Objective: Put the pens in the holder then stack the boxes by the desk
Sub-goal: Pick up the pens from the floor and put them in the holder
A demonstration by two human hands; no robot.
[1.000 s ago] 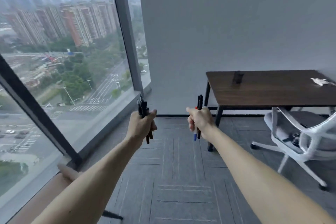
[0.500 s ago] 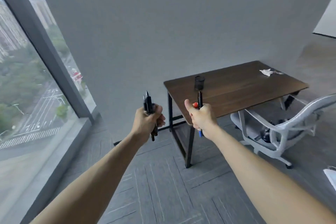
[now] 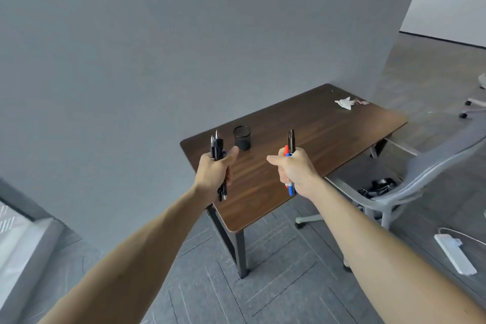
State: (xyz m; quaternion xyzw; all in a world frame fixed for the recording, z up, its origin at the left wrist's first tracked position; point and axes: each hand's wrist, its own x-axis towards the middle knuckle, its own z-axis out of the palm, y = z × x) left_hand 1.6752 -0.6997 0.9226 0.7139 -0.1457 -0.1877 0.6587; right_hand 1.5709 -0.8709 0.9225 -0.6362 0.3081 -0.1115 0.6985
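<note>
Two bare forearms reach forward from the lower corners of the head view, each ending in a closed fist. Left hand (image 3: pixel 214 171), at about 10 o'clock from the frame's centre-bottom, is wrapped around a bundle of black pens (image 3: pixel 217 148); their tips stand upright above the fist and their ends show below it. Right hand (image 3: pixel 294 172) is likewise curled tight around a second bundle, the coloured markers (image 3: pixel 290 144), with one black barrel rising above the fist and red and blue parts showing at both ends. Both thumbs point inward, toward each other.

Between the two fists and slightly beyond them, at 12 o'clock, a black mesh holder (image 3: pixel 242 137) stands upright near the left end of the dark wooden desk (image 3: pixel 328 134). A crumpled white tissue (image 3: pixel 344 103) lies near the desk's far right corner, at about 2 o'clock from the holder. A grey office chair (image 3: pixel 420 181) stands at 3 o'clock beside the desk, and a white power strip (image 3: pixel 455 254) lies on the grey carpet at 4 o'clock.
</note>
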